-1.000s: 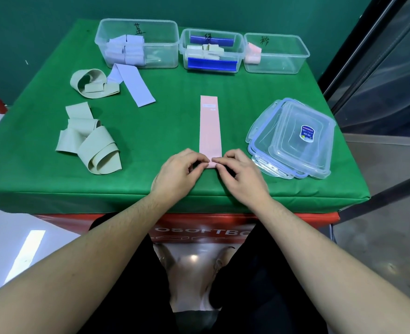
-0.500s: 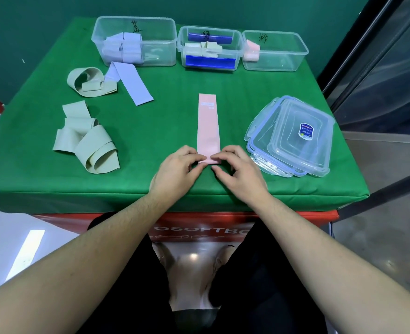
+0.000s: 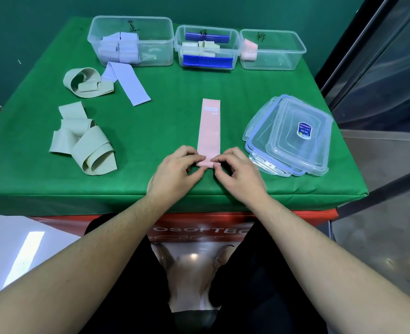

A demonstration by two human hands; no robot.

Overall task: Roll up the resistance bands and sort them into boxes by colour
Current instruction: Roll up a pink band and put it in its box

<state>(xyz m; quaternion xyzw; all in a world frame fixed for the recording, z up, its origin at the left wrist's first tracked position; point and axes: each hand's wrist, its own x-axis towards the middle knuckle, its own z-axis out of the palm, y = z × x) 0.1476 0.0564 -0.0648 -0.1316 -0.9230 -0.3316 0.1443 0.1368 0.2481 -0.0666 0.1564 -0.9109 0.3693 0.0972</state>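
The near end of the pink band (image 3: pixel 209 131) is now turned over into a small first fold, where a second ago it lay nearly flat under the fingertips. Judgement: the roll has just begun; most of the strip lies flat on the green table (image 3: pixel 175 112), pointing away from the person.

Left hand (image 3: pixel 175 172): thumb and forefinger pinch the left side of the folded end. Right hand (image 3: pixel 237 174): thumb and forefinger pinch its right side, other fingers curled loosely.

Count:
- Open boxes along the far edge: three. The left box (image 3: pixel 151 54) holds pale lilac rolls; exact number unclear. The middle box (image 3: pixel 232 44) holds greenish rolls and two blue strips. The right box (image 3: pixel 283 51) holds one or two pink rolls; I cannot tell which.
- Loose bands awaiting rolling: one lilac band (image 3: pixel 129 83) and two heaps of green bands (image 3: pixel 88 145); bands per heap cannot be told.
- Lids (image 3: pixel 293 138): a stack beside the right hand, apparently three.

Judgement: this pink band belongs in the right box.
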